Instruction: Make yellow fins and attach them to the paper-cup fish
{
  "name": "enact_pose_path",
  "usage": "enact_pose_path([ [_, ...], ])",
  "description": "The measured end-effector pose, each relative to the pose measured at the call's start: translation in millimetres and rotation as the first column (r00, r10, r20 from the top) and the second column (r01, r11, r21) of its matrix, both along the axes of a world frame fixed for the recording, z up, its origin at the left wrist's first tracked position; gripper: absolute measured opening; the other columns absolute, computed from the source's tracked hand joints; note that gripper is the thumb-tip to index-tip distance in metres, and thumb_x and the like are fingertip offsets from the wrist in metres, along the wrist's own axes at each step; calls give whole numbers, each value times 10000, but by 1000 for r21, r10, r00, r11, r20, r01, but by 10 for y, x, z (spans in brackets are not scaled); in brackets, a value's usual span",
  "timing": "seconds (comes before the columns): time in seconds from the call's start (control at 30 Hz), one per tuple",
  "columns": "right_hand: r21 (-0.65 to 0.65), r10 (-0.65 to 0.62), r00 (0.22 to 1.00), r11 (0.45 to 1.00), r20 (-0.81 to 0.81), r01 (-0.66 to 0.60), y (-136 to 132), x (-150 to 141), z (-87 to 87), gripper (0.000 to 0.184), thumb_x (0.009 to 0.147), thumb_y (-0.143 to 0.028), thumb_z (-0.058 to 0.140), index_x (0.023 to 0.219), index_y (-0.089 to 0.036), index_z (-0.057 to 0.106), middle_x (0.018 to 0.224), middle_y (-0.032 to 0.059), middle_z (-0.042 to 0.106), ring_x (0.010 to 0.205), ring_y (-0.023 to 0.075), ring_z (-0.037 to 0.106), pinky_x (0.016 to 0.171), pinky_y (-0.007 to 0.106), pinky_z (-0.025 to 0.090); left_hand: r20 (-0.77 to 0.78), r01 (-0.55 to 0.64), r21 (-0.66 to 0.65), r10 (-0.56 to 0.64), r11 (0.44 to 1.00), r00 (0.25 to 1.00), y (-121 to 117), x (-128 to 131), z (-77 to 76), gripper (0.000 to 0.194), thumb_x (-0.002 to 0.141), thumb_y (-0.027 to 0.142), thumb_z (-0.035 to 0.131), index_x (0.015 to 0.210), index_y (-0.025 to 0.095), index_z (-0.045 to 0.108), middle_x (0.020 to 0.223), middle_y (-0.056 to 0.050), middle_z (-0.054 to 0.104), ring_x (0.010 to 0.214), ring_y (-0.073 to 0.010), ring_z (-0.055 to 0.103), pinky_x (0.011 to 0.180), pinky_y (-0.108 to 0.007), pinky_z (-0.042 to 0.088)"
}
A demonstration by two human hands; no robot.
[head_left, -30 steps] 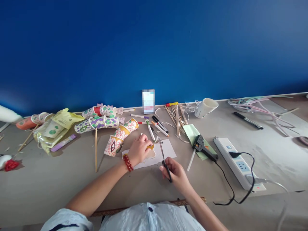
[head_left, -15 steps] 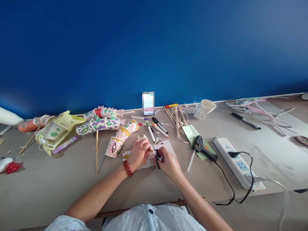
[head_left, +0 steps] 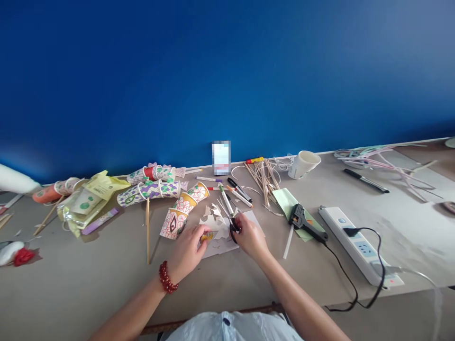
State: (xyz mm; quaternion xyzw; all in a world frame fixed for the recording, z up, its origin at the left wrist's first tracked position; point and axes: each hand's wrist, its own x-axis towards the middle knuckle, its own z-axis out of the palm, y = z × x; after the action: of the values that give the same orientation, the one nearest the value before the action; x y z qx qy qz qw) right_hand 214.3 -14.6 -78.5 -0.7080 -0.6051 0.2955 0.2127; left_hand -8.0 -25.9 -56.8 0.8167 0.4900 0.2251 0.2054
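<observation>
Scissors (head_left: 233,229) in the right hand (head_left: 251,237), yellow scrap (head_left: 207,236) in the left hand (head_left: 188,248)

Nearest the counter's (head_left: 213,296) front edge, a red bead bracelet (head_left: 167,278) circles the left wrist. Both hands are mostly closed: the left pinches the yellow scrap between thumb and fingers, and the right curls around the scissors' black handles, the blades pointing away from the body. They work around the middle of the counter, over white paper (head_left: 220,245), with cut pieces (head_left: 212,219) just beyond the left hand.

Toward the right edge lies a white power strip (head_left: 359,247) with black and white cords. Left of it, a black glue gun (head_left: 302,222) rests on green paper (head_left: 283,200). Orange-patterned cups (head_left: 173,222), nested in a curved row, lie left of the cut pieces. Beside them are a wooden stick (head_left: 148,232) and purple-and-green cups (head_left: 152,192); farther left, a purple tube (head_left: 100,221) sits near a yellow packet (head_left: 94,194).

Markers (head_left: 227,199) are scattered beyond the scissors. Thin sticks (head_left: 265,182) lie near the far edge, with a white cup (head_left: 304,166) to their right. Pink and green strips (head_left: 394,161) are heaped by the far right corner, and a blurred phone (head_left: 221,160) leans upright against the blue wall (head_left: 227,71).
</observation>
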Motion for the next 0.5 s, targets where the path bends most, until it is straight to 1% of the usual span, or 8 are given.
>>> enact_pose_path([
  [0.1, -29, -47, 994, 999, -96, 44, 37, 38, 1, 167, 722, -196, 661, 824, -239, 536, 727, -17, 637, 581, 150, 542, 523, 240, 305, -41, 28, -8, -28, 1000, 999, -61, -34, -14, 256, 863, 61, 519, 1012, 246, 616, 1038, -46, 737, 997, -230, 684, 898, -403, 543],
  [0.17, -68, -85, 982, 995, -166, 74, 35, 77, 26, 176, 748, -279, 671, 815, -244, 512, 711, -28, 634, 518, 138, 540, 498, 241, 309, -58, 53, -37, -55, 998, 997, -66, -24, -13, 227, 869, 62, 533, 977, 239, 625, 1026, -44, 739, 999, -231, 680, 905, -407, 541],
  [0.27, -106, -59, 983, 994, -172, 41, 2, 87, 75, 236, 771, -376, 685, 788, -249, 487, 664, -37, 618, 465, 134, 534, 485, 248, 308, -91, 103, -69, -109, 992, 990, -53, 4, -21, 179, 886, 86, 550, 957, 228, 630, 984, -46, 731, 981, -242, 674, 884, -412, 539],
  [0.33, -114, -17, 989, 993, -147, 0, -18, 38, 83, 242, 761, -341, 693, 759, -246, 470, 647, -39, 603, 464, 130, 526, 488, 249, 305, -113, 130, -74, -138, 989, 984, -44, 21, -46, 154, 898, 105, 554, 960, 223, 633, 970, -51, 721, 971, -251, 669, 874, -420, 535],
  [0.4, -100, -4, 990, 995, -140, -10, -22, -34, 59, 231, 733, -250, 679, 735, -241, 448, 650, -40, 588, 485, 125, 520, 495, 244, 307, -123, 142, -76, -150, 987, 981, -43, 33, -83, 148, 910, 117, 549, 977, 218, 634, 975, -57, 714, 966, -253, 664, 873, -425, 533],
  [0.5, -81, -37, 975, 997, -218, 19, -1, -86, 1, 216, 676, -164, 630, 753, -243, 444, 656, -53, 567, 484, 118, 510, 478, 233, 316, -127, 143, -70, -151, 987, 980, -58, 31, -122, 164, 919, 121, 537, 1010, 217, 635, 1019, -67, 707, 987, -254, 658, 889, -428, 531],
])
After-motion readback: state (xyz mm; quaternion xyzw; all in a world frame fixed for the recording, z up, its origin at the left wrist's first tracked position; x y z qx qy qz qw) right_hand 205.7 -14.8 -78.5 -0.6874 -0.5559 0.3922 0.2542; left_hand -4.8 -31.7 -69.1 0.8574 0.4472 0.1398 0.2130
